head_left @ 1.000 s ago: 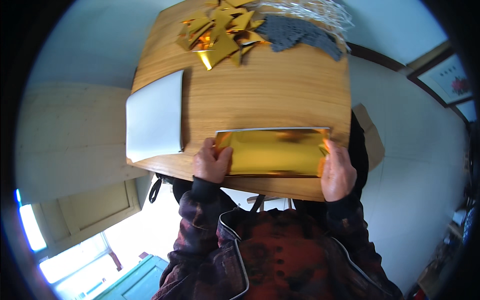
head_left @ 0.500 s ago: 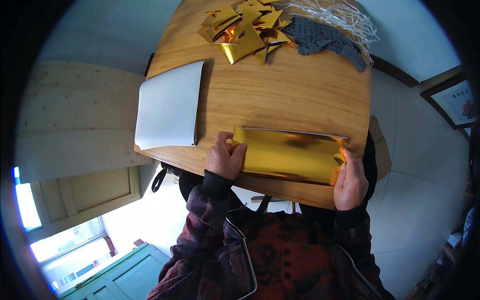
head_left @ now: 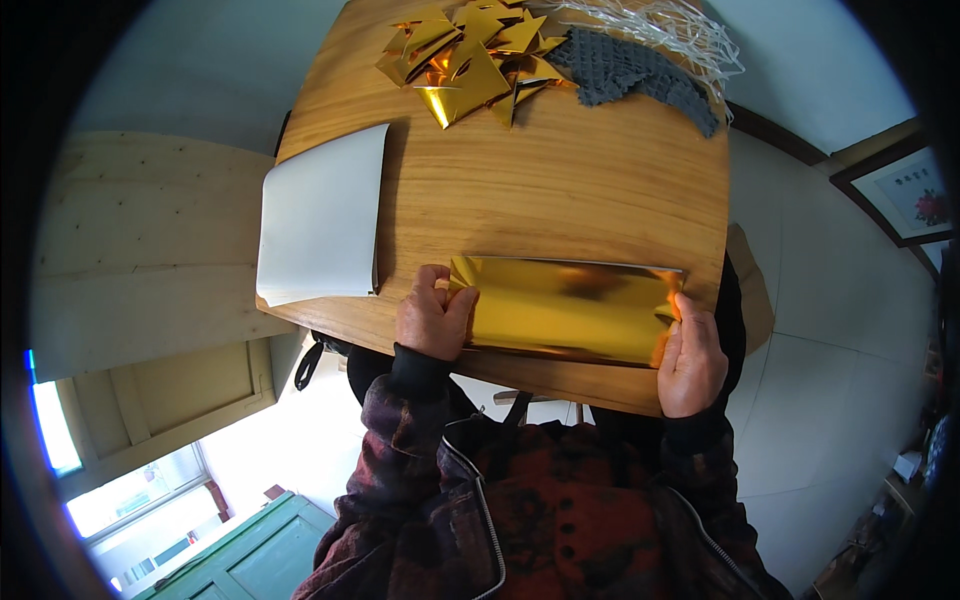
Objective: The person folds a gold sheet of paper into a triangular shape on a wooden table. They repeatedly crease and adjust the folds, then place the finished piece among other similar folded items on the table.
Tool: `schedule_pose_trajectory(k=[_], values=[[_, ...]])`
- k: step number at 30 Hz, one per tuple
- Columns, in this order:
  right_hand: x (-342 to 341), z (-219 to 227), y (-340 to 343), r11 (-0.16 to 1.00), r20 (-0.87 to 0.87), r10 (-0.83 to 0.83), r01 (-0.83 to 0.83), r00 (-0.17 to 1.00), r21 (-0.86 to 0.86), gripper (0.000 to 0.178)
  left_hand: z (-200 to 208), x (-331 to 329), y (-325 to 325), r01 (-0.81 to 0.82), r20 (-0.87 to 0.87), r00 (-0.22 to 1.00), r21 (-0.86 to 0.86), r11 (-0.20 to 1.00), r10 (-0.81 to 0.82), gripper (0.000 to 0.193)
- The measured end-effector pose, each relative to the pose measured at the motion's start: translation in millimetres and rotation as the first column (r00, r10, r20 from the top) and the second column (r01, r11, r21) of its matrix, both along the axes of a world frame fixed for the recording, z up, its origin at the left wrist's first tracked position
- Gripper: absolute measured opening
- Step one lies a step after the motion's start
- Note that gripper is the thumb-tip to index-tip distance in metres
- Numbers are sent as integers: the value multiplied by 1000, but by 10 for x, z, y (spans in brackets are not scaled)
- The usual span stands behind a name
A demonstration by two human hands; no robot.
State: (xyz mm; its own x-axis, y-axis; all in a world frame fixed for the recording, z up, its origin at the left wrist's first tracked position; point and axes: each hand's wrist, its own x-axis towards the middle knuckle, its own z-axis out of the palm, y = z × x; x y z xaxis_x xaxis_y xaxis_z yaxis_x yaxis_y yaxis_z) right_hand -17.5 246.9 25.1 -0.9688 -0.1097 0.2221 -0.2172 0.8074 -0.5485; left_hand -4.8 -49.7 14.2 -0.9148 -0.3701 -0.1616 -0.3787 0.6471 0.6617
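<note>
A shiny gold foil sheet (head_left: 565, 312), folded into a long rectangle, lies near the front edge of the wooden table. My left hand (head_left: 435, 315) grips its left end, thumb on top and the fingers partly hidden. At the opposite end my right hand (head_left: 692, 355) pinches the edge, where the foil bends up a little. A pale line runs along the sheet's far edge. To the left of my left hand, a stack of white-backed sheets (head_left: 322, 220) rests at the table's left edge, its corners slightly curled.
Folded gold foil pieces (head_left: 465, 70) are heaped at the far side of the wooden table (head_left: 530, 180). Beside them lie a crumpled dark grey cloth (head_left: 635, 75) and a tangle of clear plastic strips (head_left: 670, 30). A framed picture (head_left: 905, 190) is at the far right.
The whole view has shifted slightly, moving the table and its things a little left in the picture. Both hands keep their hold on the gold foil sheet.
</note>
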Motion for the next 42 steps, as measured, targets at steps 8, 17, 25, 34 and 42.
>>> schedule_pose_trajectory(k=[8, 17, 25, 34, 42], values=[[41, -18, -12, 997, 76, -75, 75, 994, 5, 37, -73, 6, -57, -56, 26, 998, 116, 992, 53, 32], [28, -94, -2, 998, -9, -53, 54, 999, 37, 45, -23, -25, -61, 32, -85, 996, 39, 999, -28, 27], [23, -76, 3, 998, 1, -46, 46, 999, 52, 46, -76, -11, -117, 11, -50, 999, 127, 992, -5, 24], [32, -61, -1, 997, 74, -64, 61, 995, 50, 48, -84, 11, -93, -2, -77, 997, 170, 985, 15, 25], [32, -78, -6, 994, 63, -63, 58, 996, 87, 52, -103, 0, -107, 30, -110, 994, 108, 994, -18, 24]])
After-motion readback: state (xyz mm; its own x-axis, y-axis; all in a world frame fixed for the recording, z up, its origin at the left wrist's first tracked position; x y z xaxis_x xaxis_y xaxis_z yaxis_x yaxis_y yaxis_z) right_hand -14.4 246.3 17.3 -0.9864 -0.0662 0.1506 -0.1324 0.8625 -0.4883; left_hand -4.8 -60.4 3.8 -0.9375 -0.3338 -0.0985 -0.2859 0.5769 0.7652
